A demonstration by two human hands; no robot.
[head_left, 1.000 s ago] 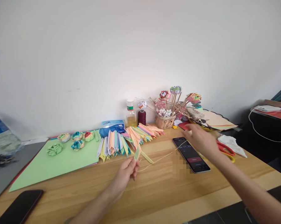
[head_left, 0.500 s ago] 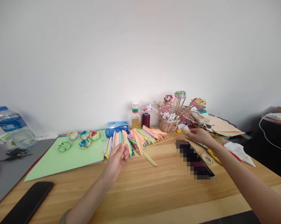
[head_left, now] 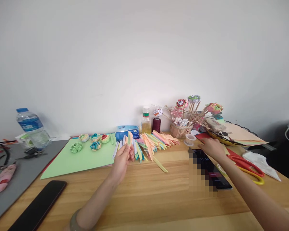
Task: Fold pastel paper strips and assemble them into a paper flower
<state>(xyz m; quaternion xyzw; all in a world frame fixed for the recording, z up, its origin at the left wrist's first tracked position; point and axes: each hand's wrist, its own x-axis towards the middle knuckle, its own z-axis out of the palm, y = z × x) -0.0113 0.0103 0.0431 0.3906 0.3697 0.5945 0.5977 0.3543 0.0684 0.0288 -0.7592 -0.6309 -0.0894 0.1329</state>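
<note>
Pinching folded paper piece (head_left: 129, 138): left hand (head_left: 121, 160) | right hand (head_left: 213, 148): near white spool (head_left: 190, 140), grip unclear

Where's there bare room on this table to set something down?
The widest bare patch of table lies between your left forearm and the lit phone. A smaller one lies between that forearm and the dark phone. It's crowded toward the wall, with folded papers, bottle and basket, and around the scissors.
</note>
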